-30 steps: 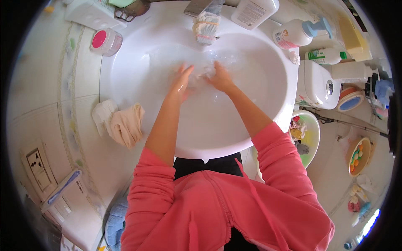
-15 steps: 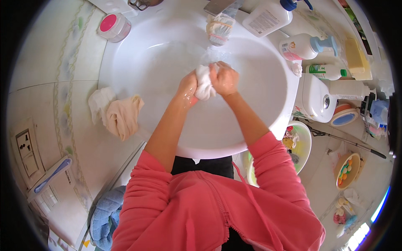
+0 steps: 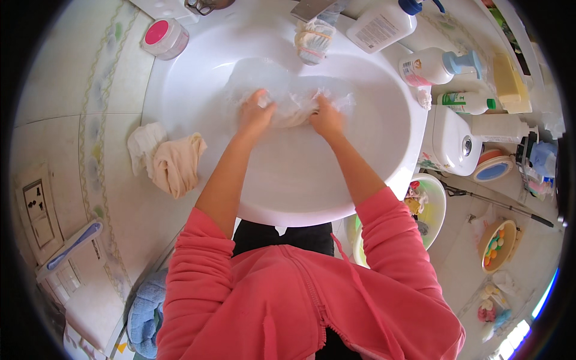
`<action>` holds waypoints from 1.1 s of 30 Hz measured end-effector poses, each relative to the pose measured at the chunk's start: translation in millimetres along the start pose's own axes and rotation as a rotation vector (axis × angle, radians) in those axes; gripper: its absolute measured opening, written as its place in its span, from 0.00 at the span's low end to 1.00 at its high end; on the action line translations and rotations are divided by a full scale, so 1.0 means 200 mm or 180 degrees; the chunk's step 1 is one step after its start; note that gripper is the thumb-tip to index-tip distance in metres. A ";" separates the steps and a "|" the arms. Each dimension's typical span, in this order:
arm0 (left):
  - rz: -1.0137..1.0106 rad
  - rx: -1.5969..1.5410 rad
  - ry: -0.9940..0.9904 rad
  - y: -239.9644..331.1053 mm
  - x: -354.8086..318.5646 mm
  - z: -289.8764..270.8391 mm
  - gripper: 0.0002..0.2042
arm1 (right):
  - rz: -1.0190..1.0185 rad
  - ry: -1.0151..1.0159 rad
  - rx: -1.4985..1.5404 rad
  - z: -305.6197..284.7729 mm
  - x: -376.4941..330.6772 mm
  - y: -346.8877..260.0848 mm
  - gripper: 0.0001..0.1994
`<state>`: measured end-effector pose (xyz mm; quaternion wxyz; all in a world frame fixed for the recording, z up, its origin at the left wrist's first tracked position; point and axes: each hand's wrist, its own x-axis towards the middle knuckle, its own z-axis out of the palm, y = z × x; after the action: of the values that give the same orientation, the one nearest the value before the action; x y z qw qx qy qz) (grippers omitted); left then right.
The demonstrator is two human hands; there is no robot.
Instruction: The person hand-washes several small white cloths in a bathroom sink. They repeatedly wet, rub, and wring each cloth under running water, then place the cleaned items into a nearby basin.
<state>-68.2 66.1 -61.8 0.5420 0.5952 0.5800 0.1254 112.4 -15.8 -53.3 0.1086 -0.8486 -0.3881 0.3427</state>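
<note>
Rolled pink fabric sleeves [image 3: 396,231] clear of the shallow clear water [image 3: 258,73]; worth keeping so. Bare left hand [image 3: 257,117] by the left end of the wet white fabric cloth [image 3: 292,116]: blurred, can't tell if its grip is closed. Bare right hand [image 3: 328,119] pinches the right end. Cloth sits in the water in the glossy white oval sink [image 3: 288,186]. Work it low, spread wide, even strokes: less splash. White-wrapped tap [image 3: 314,45] just beyond; mind the knuckles.

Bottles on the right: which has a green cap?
The small white bottle, pictured just below the pump bottle with a pale blue top; no other has one.
</note>
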 end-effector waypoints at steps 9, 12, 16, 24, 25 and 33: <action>0.0232 -0.3180 -0.1314 0.30 -0.31 -0.06 0.24 | -0.3180 0.1267 0.0770 -0.04 -0.56 -0.52 0.13; 0.0607 -0.3478 -0.1862 0.06 -0.14 0.04 0.18 | -0.3228 0.2007 0.0656 0.02 -0.41 -0.48 0.13; -0.0949 -0.3637 -0.1134 0.29 -0.24 0.08 0.18 | -0.2589 0.2056 0.0854 -0.07 -0.18 -0.32 0.08; -0.0840 -0.1593 -0.0739 0.28 -0.26 -0.12 0.23 | -0.1623 0.1635 -0.0709 -0.06 0.02 0.12 0.14; -0.0787 -0.1072 -0.0572 0.26 -0.25 -0.11 0.26 | -0.1710 0.1576 -0.1049 -0.01 -0.07 0.08 0.16; -0.1090 -0.0926 -0.0009 0.29 -0.17 -0.01 0.37 | -0.0534 0.0389 0.1086 0.08 0.09 0.08 0.19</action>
<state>-46.5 54.0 1.1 0.6363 0.4037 0.6476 0.1130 119.7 -14.3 -80.9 0.3023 -0.8019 -0.3864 0.3411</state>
